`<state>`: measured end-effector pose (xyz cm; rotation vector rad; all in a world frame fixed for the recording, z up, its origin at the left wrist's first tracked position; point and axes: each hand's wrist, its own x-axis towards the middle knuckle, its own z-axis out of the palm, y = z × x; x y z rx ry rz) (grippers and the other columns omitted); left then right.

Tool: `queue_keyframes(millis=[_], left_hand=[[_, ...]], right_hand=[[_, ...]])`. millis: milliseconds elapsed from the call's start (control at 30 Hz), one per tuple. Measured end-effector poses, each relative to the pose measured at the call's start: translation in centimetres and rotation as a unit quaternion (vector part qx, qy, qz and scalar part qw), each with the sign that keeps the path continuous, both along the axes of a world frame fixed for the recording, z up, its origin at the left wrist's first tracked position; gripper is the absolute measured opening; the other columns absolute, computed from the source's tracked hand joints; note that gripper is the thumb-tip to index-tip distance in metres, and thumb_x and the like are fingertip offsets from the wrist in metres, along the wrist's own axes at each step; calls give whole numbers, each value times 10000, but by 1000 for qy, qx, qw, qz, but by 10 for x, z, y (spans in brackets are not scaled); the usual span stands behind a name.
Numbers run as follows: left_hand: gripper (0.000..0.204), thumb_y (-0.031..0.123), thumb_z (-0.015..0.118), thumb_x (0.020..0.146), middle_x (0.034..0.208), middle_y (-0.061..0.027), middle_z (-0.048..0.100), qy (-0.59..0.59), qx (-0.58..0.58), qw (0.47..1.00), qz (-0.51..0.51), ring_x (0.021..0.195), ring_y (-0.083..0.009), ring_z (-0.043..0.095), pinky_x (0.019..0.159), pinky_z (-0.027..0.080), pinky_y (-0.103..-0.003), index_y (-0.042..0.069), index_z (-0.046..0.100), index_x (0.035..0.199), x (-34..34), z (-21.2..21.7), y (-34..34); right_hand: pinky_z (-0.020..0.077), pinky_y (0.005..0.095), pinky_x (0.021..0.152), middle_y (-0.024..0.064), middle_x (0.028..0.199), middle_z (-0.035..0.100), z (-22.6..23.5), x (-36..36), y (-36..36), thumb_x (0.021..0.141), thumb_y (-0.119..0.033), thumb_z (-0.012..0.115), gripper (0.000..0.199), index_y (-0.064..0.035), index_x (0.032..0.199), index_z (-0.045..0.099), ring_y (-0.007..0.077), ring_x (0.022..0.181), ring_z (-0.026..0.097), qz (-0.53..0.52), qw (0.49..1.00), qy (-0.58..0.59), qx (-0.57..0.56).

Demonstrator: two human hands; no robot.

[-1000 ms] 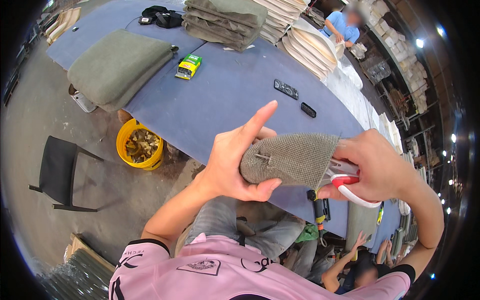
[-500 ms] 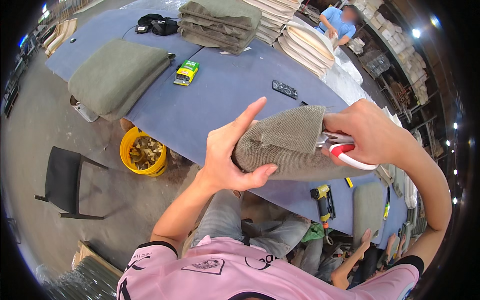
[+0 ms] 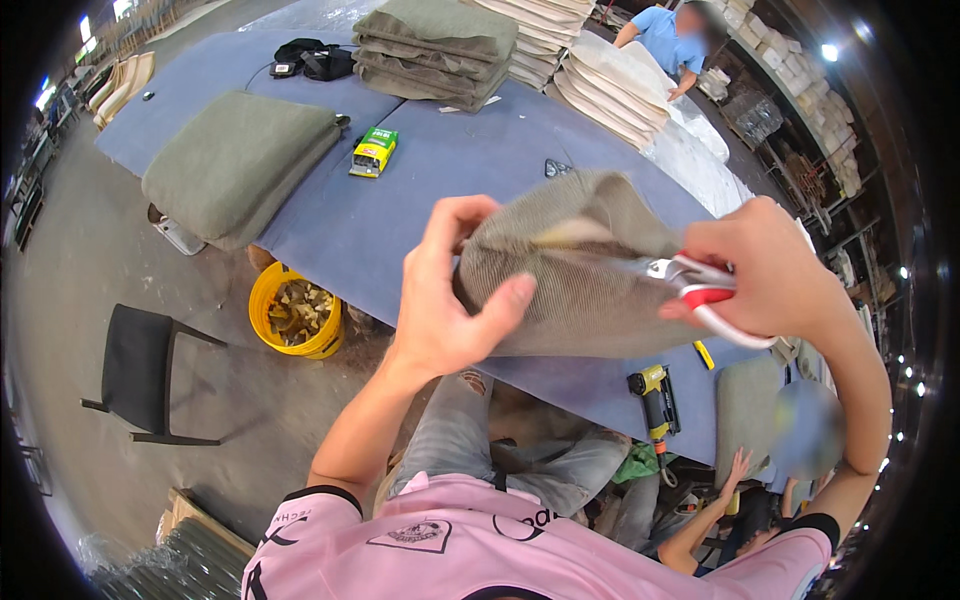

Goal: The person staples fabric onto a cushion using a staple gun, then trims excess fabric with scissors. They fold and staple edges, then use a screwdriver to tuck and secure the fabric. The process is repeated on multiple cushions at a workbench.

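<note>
— Right hand (image 3: 755, 265) and pliers (image 3: 690, 285) have shifted slightly toward three o'clock since half a second ago, and the cushion's (image 3: 590, 310) cloth flap (image 3: 625, 205) gapes wider.

— Any writing about?

— Lettering and a crest across the pink shirt (image 3: 420, 550) at six o'clock, and print on the green-and-yellow box (image 3: 375, 152) at eleven.

— And around those?

— On the blue table (image 3: 465, 150), a stack of grey-green pads (image 3: 440, 45) stands at twelve, pale sheets (image 3: 600, 95) at one, a folded pad (image 3: 240, 160) at ten and a nail gun (image 3: 653, 398) at four. A scrap-filled bucket (image 3: 325, 340) sits on the floor at nine, with a black chair (image 3: 145, 355) beyond it.

— Anything blocked?

— The cushion, held near the middle, over the table, hides most of the phone (image 3: 556, 168) at one.

— How are the hands?

— The left hand (image 3: 450, 290) is clamped round the cushion's nine o'clock end. The right is wrapped round the red-and-white pliers at its three o'clock side; with that blur, I can't tell whether their nose bites cloth.

— Other changes?

— The left index finger, raised before, now curls over the far edge. Inside the flap a pale streak shows.
</note>
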<state>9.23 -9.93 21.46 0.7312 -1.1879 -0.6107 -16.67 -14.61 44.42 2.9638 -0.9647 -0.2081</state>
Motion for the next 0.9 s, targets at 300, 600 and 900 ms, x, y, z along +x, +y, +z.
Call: queue_keyframes(millis=[300,600,900], left_hand=[[240,92,611,1139,893,53,513,80,14,966,244,829,-71,424,693,368,-280,35,553,913,-44,14,-42],[1021,521,818,978,1715,-142,501,3,108,992,-64,1585,-298,471,1329,350,-470,25,370,1750,65,-89,-30],[953,436,942,879,1581,-175,578,94,-24,994,48,1466,-340,576,1226,481,-546,22,496,1611,-68,-156,24]], right_hand=[[371,323,592,-19,701,550,-41,-183,41,968,-280,921,379,-53,898,626,72,680,433,-320,879,-319,-152],[541,276,716,146,1322,803,-256,-229,63,1151,-539,649,466,-74,1186,642,109,790,675,-423,429,-792,95],[456,284,651,-25,921,580,-180,-238,-69,1127,-672,595,552,-127,1159,675,103,775,601,-343,471,-812,28]])
